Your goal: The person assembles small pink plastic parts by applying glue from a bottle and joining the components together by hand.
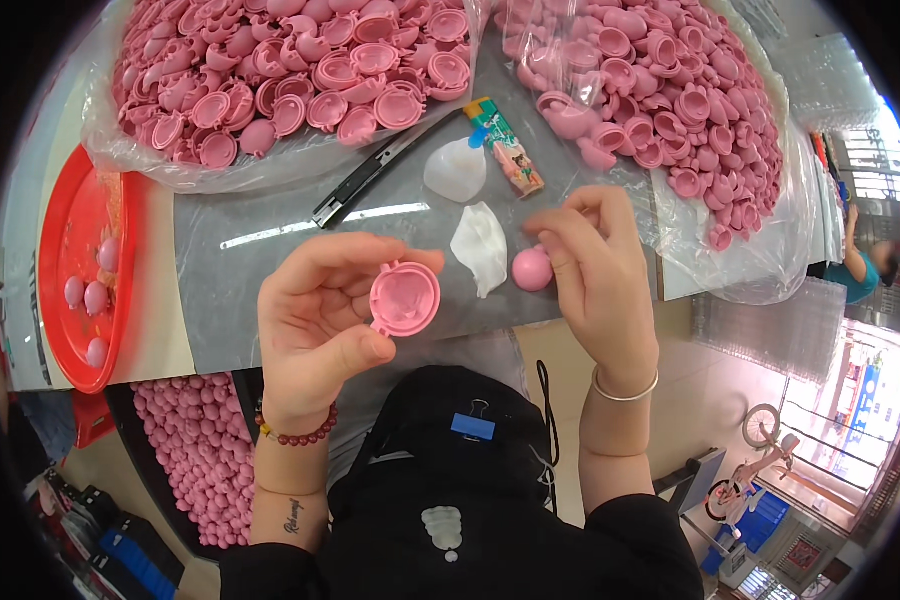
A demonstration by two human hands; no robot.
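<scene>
My left hand (pixel 315 320) holds a small pink plastic shell (pixel 406 300) between thumb and fingers, its round hollow side facing up and small tabs at its rim. Close by on the right, the fingers of my right hand (pixel 605 275) are drawn together at the edge of a smooth pink domed shell (pixel 532 270). Its underside is hidden. Between the hands lie a crumpled white piece (pixel 480 250) and, farther off, a whitish translucent rounded piece (pixel 456 170). A black utility knife (pixel 385 170) and a colourful printed lighter (pixel 505 148) rest beyond them on the grey mat (pixel 260 290).
Clear plastic bags heaped with pink shells stand at far left (pixel 290 80) and far right (pixel 670 100). A red tray (pixel 60 230) with several pink balls is at the left. Below the table edge, a dark bin holds many pink balls (pixel 200 450). Another person (pixel 855 270) is at far right.
</scene>
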